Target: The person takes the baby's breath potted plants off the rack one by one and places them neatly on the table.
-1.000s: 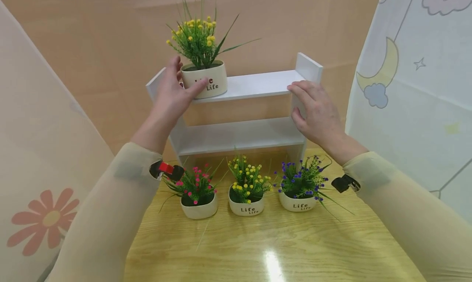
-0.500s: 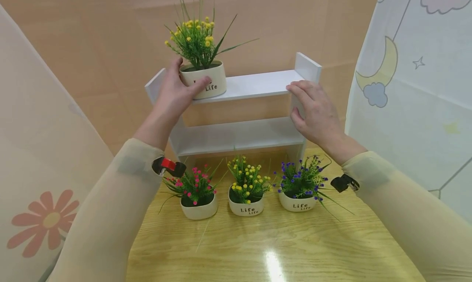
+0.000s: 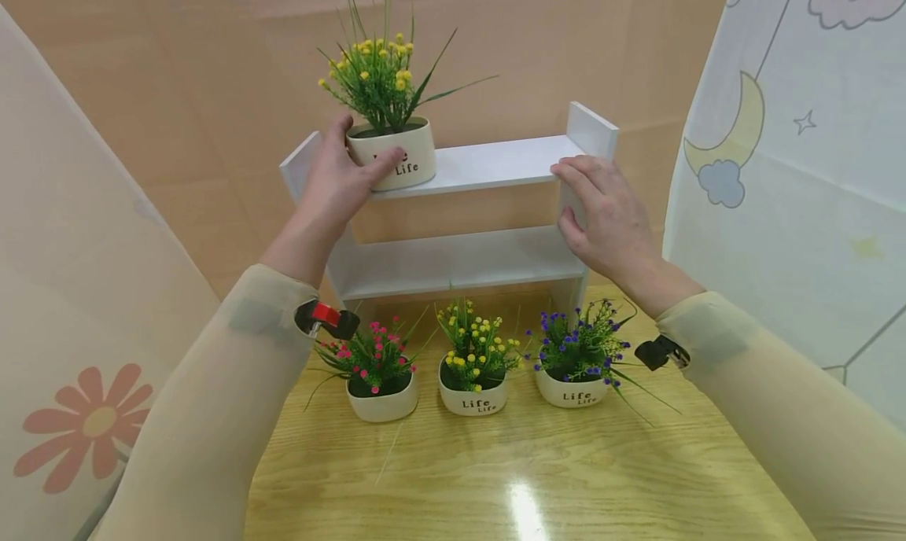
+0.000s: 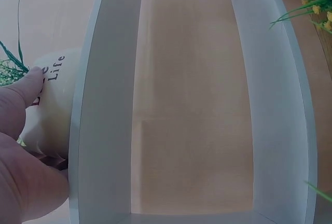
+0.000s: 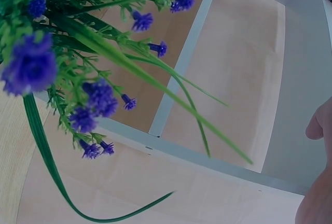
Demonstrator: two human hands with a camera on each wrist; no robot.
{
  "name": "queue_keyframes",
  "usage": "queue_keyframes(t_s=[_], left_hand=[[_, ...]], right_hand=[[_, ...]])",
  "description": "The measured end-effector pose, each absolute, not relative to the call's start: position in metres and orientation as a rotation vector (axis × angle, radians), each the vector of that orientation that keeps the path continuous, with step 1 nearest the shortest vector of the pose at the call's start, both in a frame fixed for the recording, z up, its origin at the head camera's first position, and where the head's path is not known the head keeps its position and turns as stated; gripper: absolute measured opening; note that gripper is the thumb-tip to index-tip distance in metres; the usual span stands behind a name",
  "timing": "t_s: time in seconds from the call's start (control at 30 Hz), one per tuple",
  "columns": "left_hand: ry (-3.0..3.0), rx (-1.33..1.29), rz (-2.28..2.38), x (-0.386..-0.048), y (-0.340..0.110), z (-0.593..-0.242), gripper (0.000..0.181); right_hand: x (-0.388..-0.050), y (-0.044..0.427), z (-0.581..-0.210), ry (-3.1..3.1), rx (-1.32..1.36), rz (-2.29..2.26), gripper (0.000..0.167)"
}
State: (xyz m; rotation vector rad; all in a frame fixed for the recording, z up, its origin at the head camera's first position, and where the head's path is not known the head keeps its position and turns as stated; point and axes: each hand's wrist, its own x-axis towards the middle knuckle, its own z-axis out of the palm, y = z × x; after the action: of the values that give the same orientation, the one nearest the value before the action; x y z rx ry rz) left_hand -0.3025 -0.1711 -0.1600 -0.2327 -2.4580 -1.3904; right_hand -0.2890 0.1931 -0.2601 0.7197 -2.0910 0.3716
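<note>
On the top board of a white shelf [image 3: 502, 162], toward its left end, stands a cream oval pot [image 3: 414, 171] of yellow artificial flowers marked "Life". My left hand [image 3: 336, 175] grips it from the left, thumb across the front and fingers behind, partly hidden. The left wrist view also shows the thumb [image 4: 26, 86] on the pot's lettering. At the shelf's right end, my right hand [image 3: 609, 211] rests with its fingertips on the front edge of the top board and holds no pot. Only part of that hand [image 5: 319, 167] enters the right wrist view.
In front of the shelf, a row of cream pots stands on the wooden table [image 3: 453, 478]: pink flowers [image 3: 382, 406] at left, yellow flowers [image 3: 473, 399] in the middle, purple flowers [image 3: 572, 391] at right. Patterned cloths [image 3: 786, 171] hang at both sides.
Almost nothing differs. The left fingers behind the pot have drawn in slightly against it, while the pot and my right hand keep their places.
</note>
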Motion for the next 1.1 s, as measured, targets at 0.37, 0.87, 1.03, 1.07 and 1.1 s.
queue_keyframes(t_s=[0.37,0.87,1.03,1.07,1.1], left_hand=[[-2.42,-0.236,-1.464,-0.301,-0.173,-0.161,0.098],[-2.293,-0.3,-1.682,-0.285,-0.179,-0.16,0.093],[-2.258,-0.369,-1.689,-0.272,-0.183,-0.16,0.087],[-2.254,-0.379,-1.682,-0.269,-0.185,-0.16,0.086],[-2.249,-0.385,-1.681,-0.265,-0.186,-0.16,0.085]], right_hand=[[-0.291,0.193,-0.261,-2.083,0.724,0.385,0.058],[-0.291,0.195,-0.26,-2.079,0.724,0.369,0.059],[-0.291,0.196,-0.26,-2.085,0.71,0.357,0.06],[-0.291,0.196,-0.26,-2.086,0.709,0.362,0.06],[-0.29,0.196,-0.26,-2.087,0.709,0.363,0.06]])
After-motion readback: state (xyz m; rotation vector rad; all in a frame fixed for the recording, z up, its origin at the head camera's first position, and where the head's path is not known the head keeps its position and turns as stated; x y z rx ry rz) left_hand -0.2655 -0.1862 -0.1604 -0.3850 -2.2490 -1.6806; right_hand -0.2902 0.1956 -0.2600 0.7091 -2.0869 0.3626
